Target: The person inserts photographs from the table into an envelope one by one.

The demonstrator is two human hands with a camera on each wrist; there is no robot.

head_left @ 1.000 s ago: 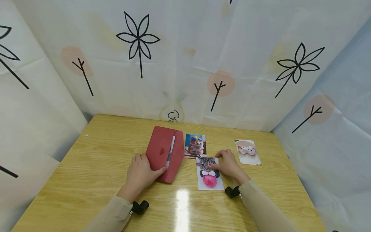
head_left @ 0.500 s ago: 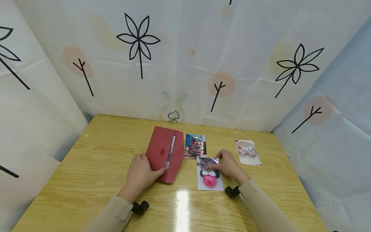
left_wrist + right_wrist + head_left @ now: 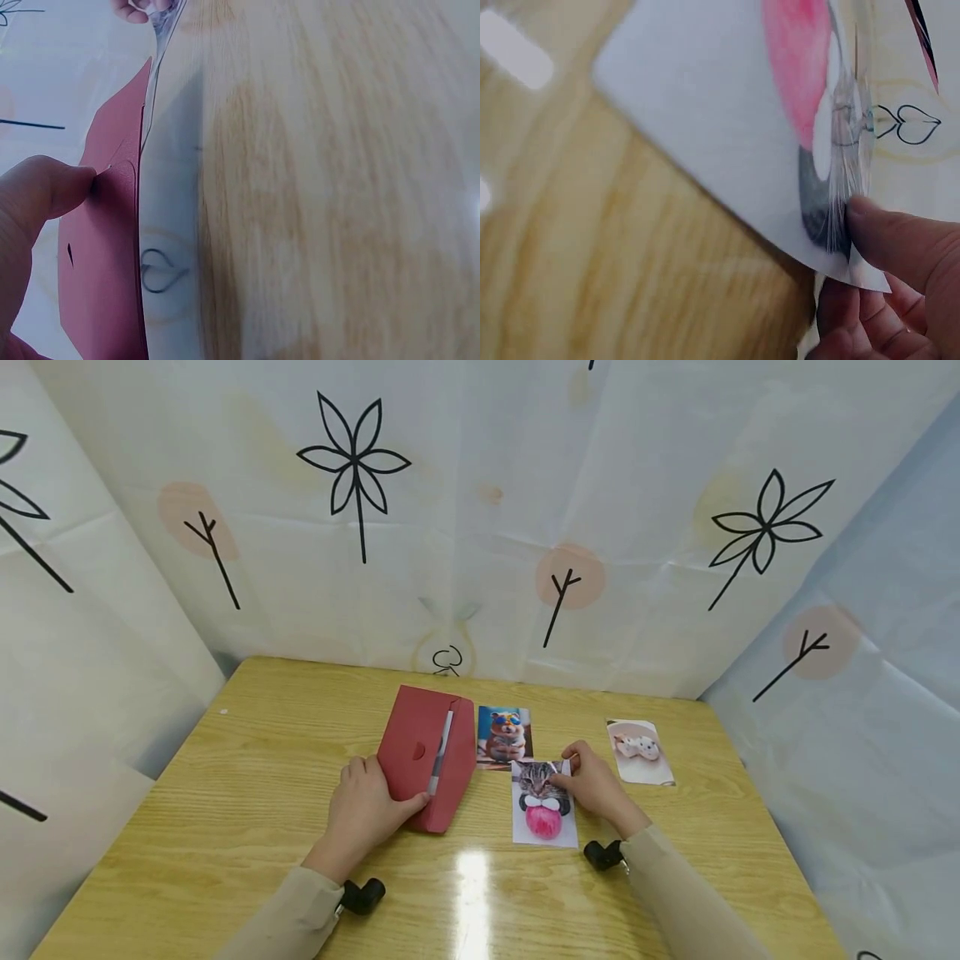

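My left hand (image 3: 363,810) grips the near left side of a red envelope (image 3: 408,727), thumb lying across its front. The envelope's pointed flap stands open to the right, and a whitish card edge shows in the slit. In the left wrist view the thumb (image 3: 45,187) presses on the red paper. My right hand (image 3: 596,785) pinches a photo card (image 3: 543,818) of a tabby cat with a pink ball by its upper right edge. The right wrist view has the thumb (image 3: 889,232) on the picture side and the curled fingers behind; the card is tilted, its edge off the wood.
A photo card of a hamster in sunglasses (image 3: 504,739) lies behind the cat card, just right of the envelope. Farther right lies a white-bordered photo card (image 3: 642,756) with small pale animals. A printed curtain (image 3: 480,527) encloses the wooden table (image 3: 262,760) at back and sides.
The cat card has risen slightly at its upper edge and shifted a little away from me, now between my right thumb and fingers. My left hand and the envelope have stayed put.
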